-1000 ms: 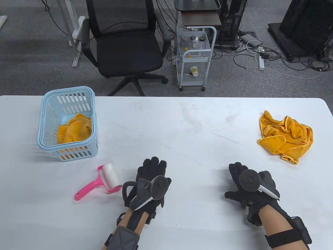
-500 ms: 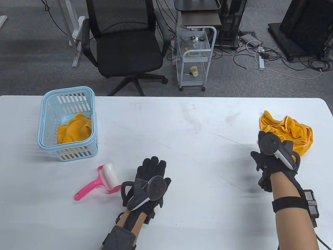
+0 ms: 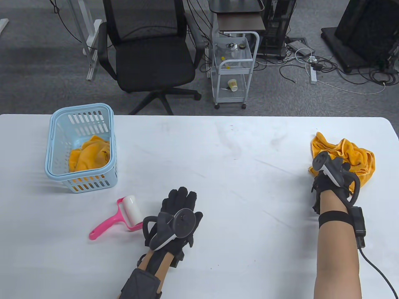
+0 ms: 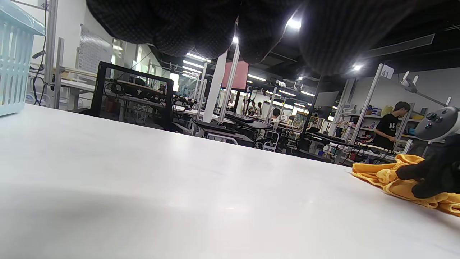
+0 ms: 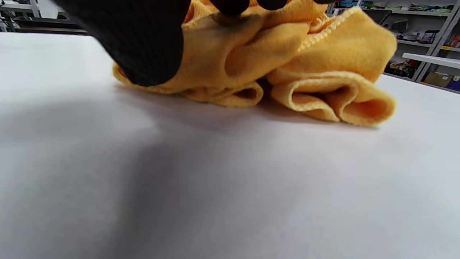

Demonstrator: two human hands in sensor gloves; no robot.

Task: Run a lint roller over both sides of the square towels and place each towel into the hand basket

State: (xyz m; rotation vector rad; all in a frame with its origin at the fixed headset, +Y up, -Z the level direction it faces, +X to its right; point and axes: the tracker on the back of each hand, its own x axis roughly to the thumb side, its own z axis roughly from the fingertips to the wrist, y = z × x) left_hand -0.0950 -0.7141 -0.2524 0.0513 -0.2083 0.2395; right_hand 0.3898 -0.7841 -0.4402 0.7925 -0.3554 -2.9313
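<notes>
Two hands on a white table (image 3: 230,162): left hand (image 3: 177,215) flat; right hand (image 3: 330,179) fingers grip unclear, on towel (image 3: 355,155).

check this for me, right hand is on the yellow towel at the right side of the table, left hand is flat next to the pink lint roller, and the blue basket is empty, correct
Not quite. The basket is not empty: the table view shows a yellow towel in the basket. The rest holds: the right hand is on the towel on the table, and the left hand lies flat beside the lint roller.
</notes>
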